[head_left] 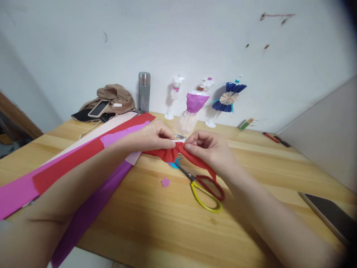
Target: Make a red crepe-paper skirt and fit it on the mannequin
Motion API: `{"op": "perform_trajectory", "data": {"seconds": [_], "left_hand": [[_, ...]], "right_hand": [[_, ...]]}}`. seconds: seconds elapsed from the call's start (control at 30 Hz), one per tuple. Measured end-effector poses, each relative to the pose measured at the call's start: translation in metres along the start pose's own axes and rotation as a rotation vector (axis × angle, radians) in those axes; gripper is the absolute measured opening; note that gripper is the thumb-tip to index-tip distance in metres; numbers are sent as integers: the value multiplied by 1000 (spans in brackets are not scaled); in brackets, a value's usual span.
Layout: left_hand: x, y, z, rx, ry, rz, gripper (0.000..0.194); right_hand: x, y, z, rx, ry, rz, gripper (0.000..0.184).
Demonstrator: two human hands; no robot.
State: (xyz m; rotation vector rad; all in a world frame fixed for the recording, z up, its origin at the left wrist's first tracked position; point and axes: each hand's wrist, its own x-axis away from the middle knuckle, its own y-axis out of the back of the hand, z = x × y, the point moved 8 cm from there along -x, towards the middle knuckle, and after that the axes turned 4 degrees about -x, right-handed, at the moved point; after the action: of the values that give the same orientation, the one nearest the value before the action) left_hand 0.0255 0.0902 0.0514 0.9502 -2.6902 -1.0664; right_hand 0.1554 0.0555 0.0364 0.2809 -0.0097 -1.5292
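Left of the left hand (154, 134), coloured sheets (68, 163); beyond them, a brown cloth bundle (117, 95); past the left hand, a grey flask (144, 93); with that hand, pinching a red strip (169, 154) just left of its bunched middle; below the hands, a pink flower cutout (165, 182); between both hands, the strip's gathered part; also below, red-and-yellow-handled scissors (192, 178); with the right hand (209, 149), pinching the strip just right of the gather; beyond that hand, a blue-dressed figure (229, 97); well to its right, a dark-screened phone (330, 216).
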Motion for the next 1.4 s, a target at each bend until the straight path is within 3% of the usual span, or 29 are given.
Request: {"op": "perform_trajectory", "data": {"seconds": [0.7, 0.87, 1.0, 1.07, 1.13, 1.23, 1.27, 1.33, 1.4], "left_hand": [[2, -6, -11, -45, -18, 55, 23], [3, -12, -17, -164, -61, 99, 22], [1, 4, -26, -385, -142, -144, 16], [3, 13, -29, -416, -148, -265, 32], [7, 22, -31, -374, -161, -383, 47], [20, 42, -26, -231, -168, -703, 26], [25, 45, -20, -175, -145, -796, 28], [24, 40, -9, -67, -106, -822, 46], [12, 21, 1, 18, -43, -676, 49]], "right_hand": [[-2, 0, -6, 28, 8, -12, 25], [-1, -12, -13, 12, -43, 151, 19], [-4, -3, -21, -137, -152, 106, 23], [-7, 3, -23, -228, -187, 52, 23], [-10, 7, -25, -316, -206, 13, 21], [-13, 10, -26, -438, -219, -9, 21], [-14, 11, -26, -466, -220, -14, 21], [-15, 14, -25, -497, -223, -29, 20], [-15, 17, -24, -503, -228, -53, 18]]}}
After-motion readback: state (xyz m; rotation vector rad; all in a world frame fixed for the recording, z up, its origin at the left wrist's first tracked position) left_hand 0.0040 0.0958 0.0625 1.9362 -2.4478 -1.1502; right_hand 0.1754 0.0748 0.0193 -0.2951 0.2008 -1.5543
